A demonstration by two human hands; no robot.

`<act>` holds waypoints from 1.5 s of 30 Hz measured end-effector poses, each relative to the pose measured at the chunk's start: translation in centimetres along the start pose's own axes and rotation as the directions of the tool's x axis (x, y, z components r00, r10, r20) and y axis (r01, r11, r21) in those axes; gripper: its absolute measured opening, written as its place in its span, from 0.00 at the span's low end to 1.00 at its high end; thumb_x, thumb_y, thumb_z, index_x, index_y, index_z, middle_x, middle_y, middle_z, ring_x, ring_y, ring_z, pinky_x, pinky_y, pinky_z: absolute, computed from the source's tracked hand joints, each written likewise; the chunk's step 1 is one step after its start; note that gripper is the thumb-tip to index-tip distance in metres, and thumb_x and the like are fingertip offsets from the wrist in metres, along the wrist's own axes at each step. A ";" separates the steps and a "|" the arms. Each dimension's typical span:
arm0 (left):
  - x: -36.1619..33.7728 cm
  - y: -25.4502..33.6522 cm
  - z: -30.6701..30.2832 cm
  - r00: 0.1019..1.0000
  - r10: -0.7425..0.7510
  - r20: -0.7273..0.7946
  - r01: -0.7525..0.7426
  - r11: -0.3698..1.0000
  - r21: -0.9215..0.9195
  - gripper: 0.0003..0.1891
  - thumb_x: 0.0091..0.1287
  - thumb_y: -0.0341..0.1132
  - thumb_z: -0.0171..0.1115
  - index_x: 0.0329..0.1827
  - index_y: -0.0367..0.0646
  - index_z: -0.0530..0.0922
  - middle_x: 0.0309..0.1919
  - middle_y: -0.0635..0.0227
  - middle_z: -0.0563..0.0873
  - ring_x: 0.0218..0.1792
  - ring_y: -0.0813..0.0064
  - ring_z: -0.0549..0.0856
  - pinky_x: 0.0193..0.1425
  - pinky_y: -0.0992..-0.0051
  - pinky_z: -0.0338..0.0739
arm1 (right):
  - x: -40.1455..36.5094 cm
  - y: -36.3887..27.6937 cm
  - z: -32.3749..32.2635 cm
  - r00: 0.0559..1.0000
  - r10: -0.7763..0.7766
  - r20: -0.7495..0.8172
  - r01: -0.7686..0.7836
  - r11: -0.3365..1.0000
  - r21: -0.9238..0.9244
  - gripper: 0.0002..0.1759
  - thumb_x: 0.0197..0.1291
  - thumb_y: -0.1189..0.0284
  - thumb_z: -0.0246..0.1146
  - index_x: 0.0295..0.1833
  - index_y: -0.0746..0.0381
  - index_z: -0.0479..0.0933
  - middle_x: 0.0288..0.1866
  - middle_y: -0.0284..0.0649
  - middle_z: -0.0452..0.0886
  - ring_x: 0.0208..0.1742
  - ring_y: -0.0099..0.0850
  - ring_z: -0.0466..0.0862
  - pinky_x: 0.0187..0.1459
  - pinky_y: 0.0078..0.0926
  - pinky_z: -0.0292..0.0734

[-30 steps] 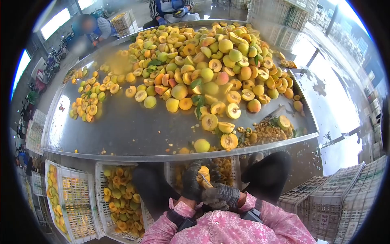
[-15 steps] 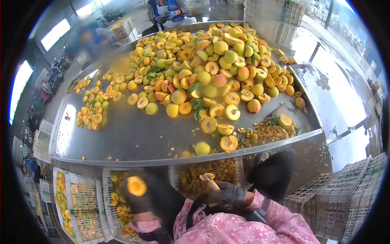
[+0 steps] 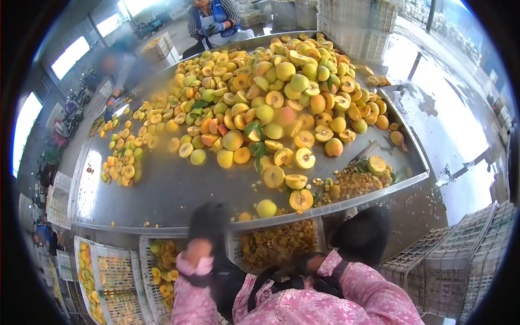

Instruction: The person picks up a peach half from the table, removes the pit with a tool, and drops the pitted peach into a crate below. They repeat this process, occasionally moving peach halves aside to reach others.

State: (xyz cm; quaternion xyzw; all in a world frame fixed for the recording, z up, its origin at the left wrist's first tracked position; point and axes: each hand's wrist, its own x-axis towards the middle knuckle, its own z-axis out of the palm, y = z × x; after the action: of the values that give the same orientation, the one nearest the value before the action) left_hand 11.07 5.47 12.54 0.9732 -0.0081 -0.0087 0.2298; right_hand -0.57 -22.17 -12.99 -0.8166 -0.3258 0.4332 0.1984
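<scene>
My left hand point(image 3: 208, 221), in a dark glove, is smeared by motion at the near edge of the metal table point(image 3: 162, 203), palm side hidden; its fingers cannot be made out. My right hand point(image 3: 307, 264), also dark-gloved, is low in front of my body at the near side of a crate point(image 3: 233, 246) of brownish-yellow scraps point(image 3: 279, 241). It looks curled, but what it holds is hidden against dark clothing. A large heap of yellow peaches point(image 3: 284, 70), whole and halved, covers the table's far part. Near the front edge sit a whole peach point(image 3: 266, 208) and a cut half point(image 3: 300, 200).
Peach pits point(image 3: 360, 181) are piled at the table's right front corner. Crates with peach halves point(image 3: 162, 271) stand at my lower left; stacked crates point(image 3: 449, 265) are at my right. One co-worker point(image 3: 216, 24) sits across the table, another point(image 3: 122, 70) at its far left.
My left hand has moved up from the left crate to the table edge; the peach half beside it is out of sight. My right hand has lowered, and its small tool no longer shows.
</scene>
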 end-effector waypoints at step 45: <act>-5.6 7.8 6.9 0.958 0.175 0.228 0.206 0.134 -0.969 0.20 0.71 0.37 0.42 0.60 0.32 0.67 0.54 0.51 0.75 0.54 0.62 0.77 0.61 0.64 0.71 | -10.5 -13.3 -13.7 0.767 0.132 -0.628 0.355 0.728 0.586 0.20 0.56 0.65 0.62 0.49 0.65 0.69 0.39 0.52 0.76 0.40 0.46 0.79 0.41 0.37 0.73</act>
State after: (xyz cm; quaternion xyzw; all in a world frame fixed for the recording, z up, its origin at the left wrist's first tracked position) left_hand 5.20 -4.46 9.94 0.5668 -0.0234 -0.1550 0.8088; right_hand 1.81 -20.69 8.65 -0.7603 -0.1112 0.2072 0.6055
